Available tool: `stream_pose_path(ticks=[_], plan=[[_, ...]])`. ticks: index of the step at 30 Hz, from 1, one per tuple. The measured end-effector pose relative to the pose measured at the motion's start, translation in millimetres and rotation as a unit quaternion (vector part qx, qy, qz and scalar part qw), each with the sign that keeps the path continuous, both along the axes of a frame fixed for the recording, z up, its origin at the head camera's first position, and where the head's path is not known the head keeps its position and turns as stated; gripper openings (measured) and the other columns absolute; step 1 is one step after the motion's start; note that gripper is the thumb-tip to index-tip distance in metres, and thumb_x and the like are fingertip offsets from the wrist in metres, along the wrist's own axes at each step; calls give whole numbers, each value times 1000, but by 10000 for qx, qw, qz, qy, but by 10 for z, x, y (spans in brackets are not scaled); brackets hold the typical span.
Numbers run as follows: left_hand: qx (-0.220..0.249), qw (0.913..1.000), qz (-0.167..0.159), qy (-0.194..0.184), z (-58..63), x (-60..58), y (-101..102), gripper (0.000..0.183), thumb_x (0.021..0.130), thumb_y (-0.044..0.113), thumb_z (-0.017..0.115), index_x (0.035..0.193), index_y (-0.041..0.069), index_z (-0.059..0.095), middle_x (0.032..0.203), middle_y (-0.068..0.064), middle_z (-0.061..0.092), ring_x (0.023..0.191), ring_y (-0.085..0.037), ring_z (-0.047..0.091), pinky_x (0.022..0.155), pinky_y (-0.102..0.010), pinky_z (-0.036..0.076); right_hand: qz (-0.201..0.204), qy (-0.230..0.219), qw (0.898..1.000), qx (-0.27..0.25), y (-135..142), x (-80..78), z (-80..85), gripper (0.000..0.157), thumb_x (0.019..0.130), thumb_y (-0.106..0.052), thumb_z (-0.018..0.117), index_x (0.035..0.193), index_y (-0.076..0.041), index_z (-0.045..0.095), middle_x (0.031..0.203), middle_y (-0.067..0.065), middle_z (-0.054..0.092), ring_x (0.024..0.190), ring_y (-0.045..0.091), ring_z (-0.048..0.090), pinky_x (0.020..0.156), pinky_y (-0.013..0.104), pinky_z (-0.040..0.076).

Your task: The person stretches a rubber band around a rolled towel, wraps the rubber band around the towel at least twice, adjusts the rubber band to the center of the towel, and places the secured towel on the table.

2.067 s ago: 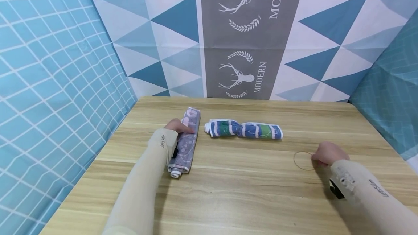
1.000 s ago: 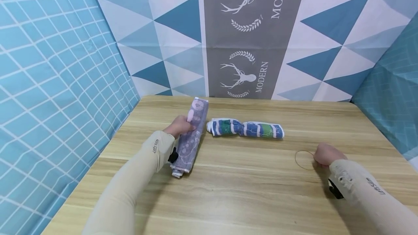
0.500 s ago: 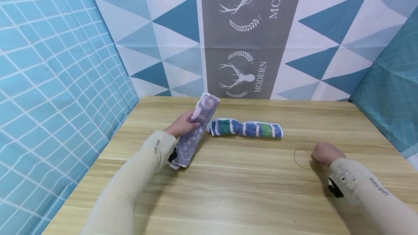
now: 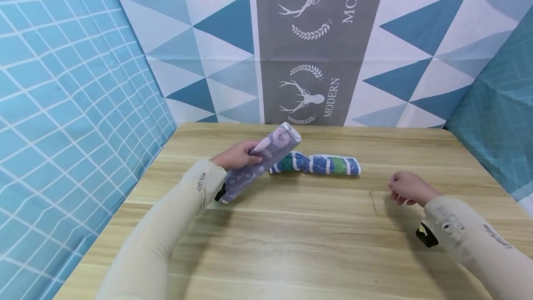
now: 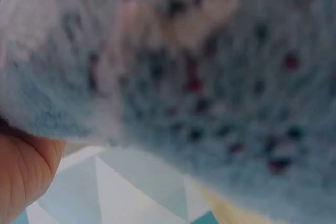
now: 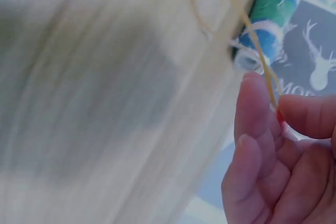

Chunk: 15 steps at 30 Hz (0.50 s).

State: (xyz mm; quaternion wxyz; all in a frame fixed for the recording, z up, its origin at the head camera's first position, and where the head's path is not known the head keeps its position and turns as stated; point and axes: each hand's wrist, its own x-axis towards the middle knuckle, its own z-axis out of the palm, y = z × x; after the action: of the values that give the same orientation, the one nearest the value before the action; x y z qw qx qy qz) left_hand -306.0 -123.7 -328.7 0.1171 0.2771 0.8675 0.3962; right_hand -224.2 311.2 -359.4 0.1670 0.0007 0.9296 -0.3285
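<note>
My left hand [image 4: 238,155] grips a rolled purple-grey towel [image 4: 275,146] around its middle, thumb on top. The roll is raised at a slant, its far end up and to the right. Close to the lens, its speckled underside fills most of the left wrist view. Behind it lies a second rolled towel [image 4: 333,165], striped blue, white and green and cinched in at the middle; its left end is hidden by the purple roll. Over the table's right side, my right hand [image 4: 410,187] pinches a thin yellow rubber band [image 6: 248,22] between thumb and finger, the loop hanging free.
Both towels are at a wood-grain table [image 4: 316,240]. A patterned cloth backdrop [image 4: 233,22] with triangles and deer heads stands behind the far edge. Blue checked sheeting [image 4: 66,105] borders the left side, and teal sheeting [image 4: 495,105] the right.
My left hand has picked up the purple-grey towel from the table, tilting it rightward until it overlaps the striped one. My right hand has risen slightly and shifted left with the rubber band.
</note>
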Motion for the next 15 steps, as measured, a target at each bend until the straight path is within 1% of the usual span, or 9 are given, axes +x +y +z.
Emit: stream_pose_path(ticks=[3,6,8,11,15], plan=[[-238,9993,-284,87,36,9,69,18,91,-1,60,108,-3,58,100,-12,61,87,-18,56,79,-34,47,40,101,9999,35,-96,-2,62,23,96,-9,35,89,6,50,72,7,58,61,17,56,54,32,45],[-470,9978,-405,251,65,15,123,19,91,0,60,110,-1,59,100,-12,62,88,-19,57,80,-35,47,80,206,9997,69,-182,-7,116,23,97,-9,35,89,6,50,73,7,58,60,17,56,53,32,45],[-562,9973,-325,335,84,23,147,18,91,2,60,109,0,59,98,-11,62,87,-19,57,80,-35,48,118,271,9995,77,-234,-12,156,23,97,-10,35,89,5,51,72,7,57,60,17,55,54,32,45],[-508,9977,-133,417,114,36,177,17,91,4,61,108,1,59,99,-12,62,88,-21,57,81,-37,48,240,459,9986,122,-299,-22,241,23,96,-10,38,85,3,53,70,6,57,59,17,54,53,32,45],[-179,9989,86,436,170,72,234,24,92,3,59,115,0,59,109,-16,63,95,-24,58,87,-41,47,386,811,9955,308,-365,-55,374,23,93,-9,43,78,0,58,67,5,58,59,16,54,54,32,45]])
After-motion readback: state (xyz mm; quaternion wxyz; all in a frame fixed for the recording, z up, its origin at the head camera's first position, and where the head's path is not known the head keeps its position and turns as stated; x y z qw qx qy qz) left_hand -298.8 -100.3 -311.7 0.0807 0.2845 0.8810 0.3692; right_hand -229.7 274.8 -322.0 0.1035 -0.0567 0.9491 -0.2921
